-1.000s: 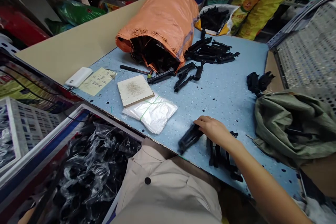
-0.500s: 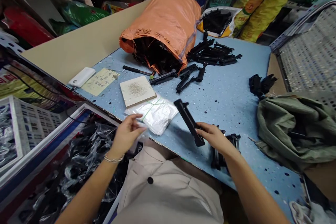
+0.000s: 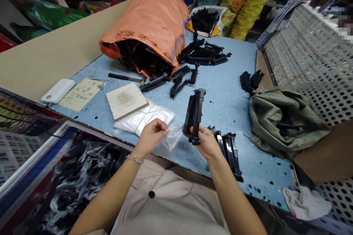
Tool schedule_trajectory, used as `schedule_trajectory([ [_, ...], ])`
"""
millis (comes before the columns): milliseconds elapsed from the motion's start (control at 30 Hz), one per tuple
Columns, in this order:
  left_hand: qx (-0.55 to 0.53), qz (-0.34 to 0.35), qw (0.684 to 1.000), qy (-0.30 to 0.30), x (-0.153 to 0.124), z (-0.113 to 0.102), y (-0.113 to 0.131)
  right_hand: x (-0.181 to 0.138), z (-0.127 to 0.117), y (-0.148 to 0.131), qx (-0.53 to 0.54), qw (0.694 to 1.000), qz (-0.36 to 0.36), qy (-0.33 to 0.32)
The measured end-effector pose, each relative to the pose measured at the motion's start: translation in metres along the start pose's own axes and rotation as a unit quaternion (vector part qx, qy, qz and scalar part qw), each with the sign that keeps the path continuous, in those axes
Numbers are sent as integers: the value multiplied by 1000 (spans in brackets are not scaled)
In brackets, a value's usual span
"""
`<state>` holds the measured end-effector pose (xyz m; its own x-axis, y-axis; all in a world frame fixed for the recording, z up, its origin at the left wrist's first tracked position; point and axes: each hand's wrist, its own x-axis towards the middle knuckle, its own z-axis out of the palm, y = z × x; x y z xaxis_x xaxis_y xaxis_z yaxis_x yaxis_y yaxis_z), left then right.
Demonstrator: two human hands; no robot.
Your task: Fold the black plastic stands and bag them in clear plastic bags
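My right hand point(image 3: 205, 141) is closed round the lower end of a long black plastic part point(image 3: 194, 115), held upright above the table. Between thumb and fingers my left hand point(image 3: 154, 136) pinches a clear plastic bag point(image 3: 172, 137), which stretches across to the black part's lower end. Behind the left hand lies a stack of clear bags point(image 3: 149, 117) tied with green string, partly under a square white board point(image 3: 126, 100). More black plastic parts point(image 3: 231, 154) stand in a row just right of my right hand.
An orange sack point(image 3: 151, 25) full of black parts lies open at the back, with a loose pile point(image 3: 204, 53) beside it. A green cloth sack point(image 3: 284, 121) stands at the right. Below left, a crate holds bagged black parts point(image 3: 82, 180). A hammer-like tool point(image 3: 124, 77) lies near the orange sack.
My left hand has moved right, bringing the clear bag up to the black part. The black part has turned from slanted to nearly upright in my right hand. The view has swung right.
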<state>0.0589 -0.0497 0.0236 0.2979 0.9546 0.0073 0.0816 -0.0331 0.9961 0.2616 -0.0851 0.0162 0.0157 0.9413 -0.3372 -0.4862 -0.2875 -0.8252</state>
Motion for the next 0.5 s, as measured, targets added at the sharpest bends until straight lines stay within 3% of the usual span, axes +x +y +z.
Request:
schedule_trajectory([
  [100,234,80,967,-60,2,-8,0,-3,0,-11,-11,999,-36,-6],
  [167,312,94,944,-51,5,-12,1,-9,1,-19,-13,998,-59,0],
  [233,303,83,949,-29,9,-14,4,-17,1,-26,-17,998,-56,-16],
  [367,166,53,985,9,16,-3,10,-28,8,-23,-37,996,-10,-81],
  [500,70,49,996,-26,15,16,10,-19,14,-5,-77,995,-59,-7],
])
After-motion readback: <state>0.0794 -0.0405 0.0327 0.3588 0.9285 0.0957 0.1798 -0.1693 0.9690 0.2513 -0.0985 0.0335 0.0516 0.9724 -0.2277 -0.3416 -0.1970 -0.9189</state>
